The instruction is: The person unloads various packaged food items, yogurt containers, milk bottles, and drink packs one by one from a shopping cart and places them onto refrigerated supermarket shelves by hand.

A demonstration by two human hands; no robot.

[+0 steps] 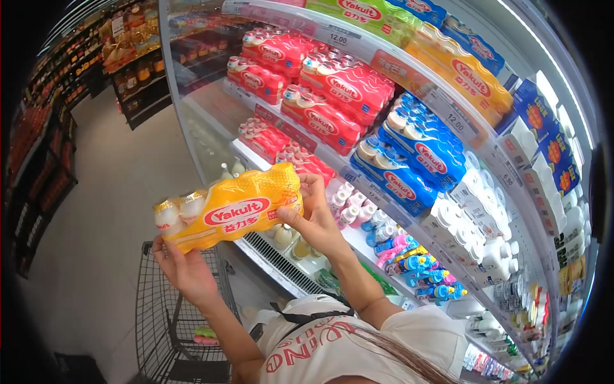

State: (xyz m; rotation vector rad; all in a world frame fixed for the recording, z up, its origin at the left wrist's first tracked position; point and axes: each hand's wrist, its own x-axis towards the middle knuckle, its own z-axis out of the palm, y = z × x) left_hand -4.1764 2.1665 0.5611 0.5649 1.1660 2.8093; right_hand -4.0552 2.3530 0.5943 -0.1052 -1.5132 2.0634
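Between my two hands is a yellow pack of Yakult bottles [240,211], held up at a tilt in front of the fridge shelves. Two bottle tops show at its open left end. My left hand [185,272] grips the lower left end from below, its fingers closed on the wrap. At the right end, my right hand [313,217] has its thumb on the front face and its fingers behind the pack, partly hidden. Below and behind the pack stands a wire shopping cart [146,313].
Red Yakult packs [323,121] and blue Yakult packs [403,182] fill the shelves on my right. Yellow packs [457,73] sit on a higher shelf. A pink and green item [206,336] lies in the cart. Store racks [137,73] line the aisle at left.
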